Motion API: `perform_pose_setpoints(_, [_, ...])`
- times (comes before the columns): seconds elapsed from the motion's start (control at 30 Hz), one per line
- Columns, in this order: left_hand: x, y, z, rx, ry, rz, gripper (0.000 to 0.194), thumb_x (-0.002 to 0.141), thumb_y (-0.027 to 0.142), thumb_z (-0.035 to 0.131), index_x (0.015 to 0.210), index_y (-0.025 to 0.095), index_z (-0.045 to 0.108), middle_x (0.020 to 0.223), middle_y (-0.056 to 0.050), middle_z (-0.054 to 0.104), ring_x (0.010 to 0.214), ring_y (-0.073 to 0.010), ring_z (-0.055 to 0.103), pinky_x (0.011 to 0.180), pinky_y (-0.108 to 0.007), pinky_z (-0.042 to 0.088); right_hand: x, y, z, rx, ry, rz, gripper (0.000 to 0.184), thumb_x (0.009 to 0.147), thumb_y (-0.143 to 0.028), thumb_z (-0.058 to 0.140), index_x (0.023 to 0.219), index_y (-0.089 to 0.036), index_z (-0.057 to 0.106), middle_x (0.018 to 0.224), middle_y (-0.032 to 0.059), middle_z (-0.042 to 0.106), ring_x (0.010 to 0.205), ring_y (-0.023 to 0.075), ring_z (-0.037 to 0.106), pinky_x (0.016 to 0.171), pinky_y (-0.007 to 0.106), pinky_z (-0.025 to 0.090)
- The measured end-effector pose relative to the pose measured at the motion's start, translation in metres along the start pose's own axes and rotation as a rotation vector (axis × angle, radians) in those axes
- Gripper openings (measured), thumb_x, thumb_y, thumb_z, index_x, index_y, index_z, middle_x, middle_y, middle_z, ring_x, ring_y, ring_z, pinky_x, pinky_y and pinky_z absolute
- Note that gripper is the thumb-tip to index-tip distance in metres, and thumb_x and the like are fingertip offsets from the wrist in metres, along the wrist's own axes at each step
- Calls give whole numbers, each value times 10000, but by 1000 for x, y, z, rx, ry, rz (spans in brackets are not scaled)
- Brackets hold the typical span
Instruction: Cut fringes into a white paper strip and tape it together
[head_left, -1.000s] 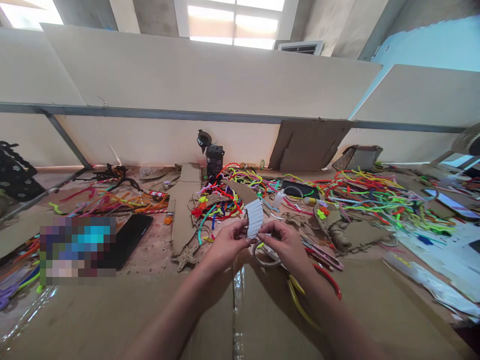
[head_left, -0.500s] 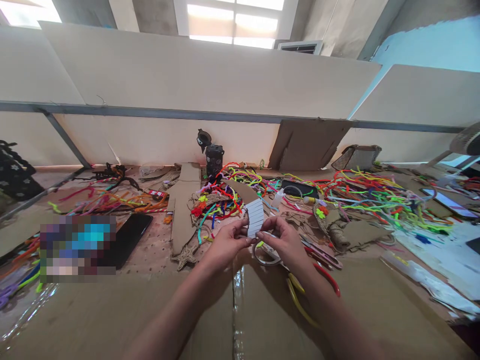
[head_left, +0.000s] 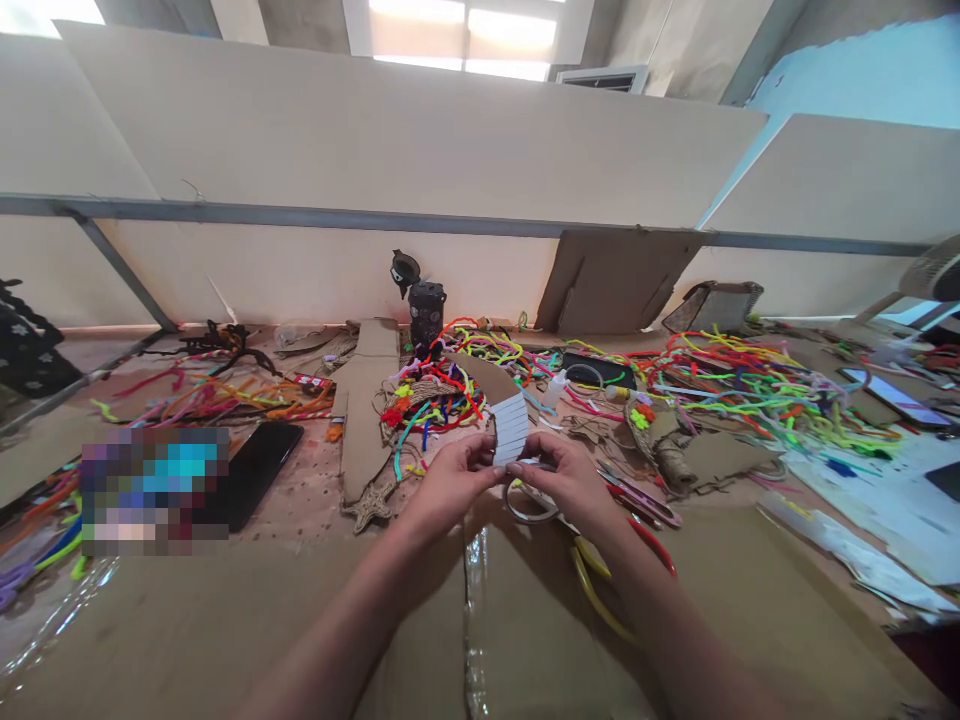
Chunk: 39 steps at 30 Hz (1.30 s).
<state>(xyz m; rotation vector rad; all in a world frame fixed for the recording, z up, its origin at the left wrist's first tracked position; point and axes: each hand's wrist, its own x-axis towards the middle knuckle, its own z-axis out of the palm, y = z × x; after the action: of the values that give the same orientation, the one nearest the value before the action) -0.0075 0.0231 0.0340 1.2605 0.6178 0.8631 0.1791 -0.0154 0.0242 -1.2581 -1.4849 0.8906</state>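
A white pleated paper fan (head_left: 510,426) is held upright between both hands at the middle of the view. My left hand (head_left: 459,478) pinches its lower left side with thumb and fingers. At the lower right, my right hand (head_left: 559,472) has its fingers closed on the paper near the fan's base. Just under the hands lies a pale ring (head_left: 531,516), partly covered by my right hand. Yellow-handled pliers or scissors (head_left: 604,600) and a red handle (head_left: 654,545) show beside my right forearm, their other parts hidden.
A taped cardboard sheet (head_left: 300,620) covers the near table. Colourful pipe cleaners (head_left: 750,385) lie heaped across the back. A twine starfish (head_left: 371,507), a black phone (head_left: 259,475), pink scissors (head_left: 645,500), a small glue bottle (head_left: 555,388) and a twine spool (head_left: 675,465) lie around.
The whole view has shifted slightly, so the surroundings sit a little higher. Both hands keep hold of the paper fan, and my right fingers have moved in closer to its base.
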Motion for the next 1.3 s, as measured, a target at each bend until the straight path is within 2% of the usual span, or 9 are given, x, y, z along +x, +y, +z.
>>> perform_pose_setpoints(0.17, [0,-1,-5,-70,106,-92,291,626,183,889,879,157,748,911,-93,750,842,-216,689,816,-330,544,0,-1,-10,48,-60,77,305,741,-344,801,1009,-213,737,960,45,759,879,242,706,780,340,563])
perform_pose_setpoints(0.37, [-3,11,-6,-114,169,-128,318,627,170,891,904,147,739,909,-67,744,799,-186,689,810,-314,554,0,1,-18,-38,-79,83,296,746,-300,735,1028,-211,747,1027,61,775,951,258,713,836,362,549])
perform_pose_setpoints(0.6, [-4,27,-19,-162,278,-121,441,597,210,939,985,151,736,958,-70,762,784,-175,718,736,-270,549,5,6,-31,-148,64,61,193,744,-340,690,873,-214,758,871,43,777,835,256,702,786,353,515])
perform_pose_setpoints(0.8, [-6,45,-39,-231,371,-78,377,676,124,882,1015,162,724,963,-53,778,779,-162,740,713,-238,583,10,19,-47,-197,207,71,196,721,-378,677,801,-209,736,758,35,732,706,237,635,655,323,462])
perform_pose_setpoints(0.93, [-7,51,-50,-257,451,-73,343,694,77,839,1008,160,727,933,-50,779,769,-158,745,721,-237,603,11,25,-56,-269,266,70,205,745,-376,669,828,-206,750,800,47,750,727,250,652,666,335,481])
perform_pose_setpoints(1.03, [-6,48,-50,-243,422,-114,391,667,105,864,1029,152,723,952,-69,781,783,-179,753,692,-251,597,12,29,-57,-354,256,89,216,762,-277,626,912,-210,768,927,66,778,815,273,699,712,355,522])
perform_pose_setpoints(1.13, [-5,42,-44,-212,344,-156,444,616,168,913,1016,149,721,957,-70,774,771,-177,741,653,-243,554,10,31,-57,-466,249,71,345,726,-167,602,1025,-222,764,1113,85,758,993,302,703,834,398,542])
perform_pose_setpoints(1.23, [-4,36,-37,-164,282,-161,480,574,244,951,979,150,711,903,-48,753,742,-162,709,632,-235,492,1,29,-59,-681,261,-14,502,689,-60,531,1118,-224,732,1270,97,692,1199,315,636,1015,445,487])
perform_pose_setpoints(1.3, [-5,34,-33,-136,265,-156,495,559,283,961,960,155,701,865,-33,736,722,-155,686,625,-236,450,-9,24,-61,-785,287,-47,525,699,-40,498,1146,-219,706,1326,111,652,1243,317,609,1054,462,467])
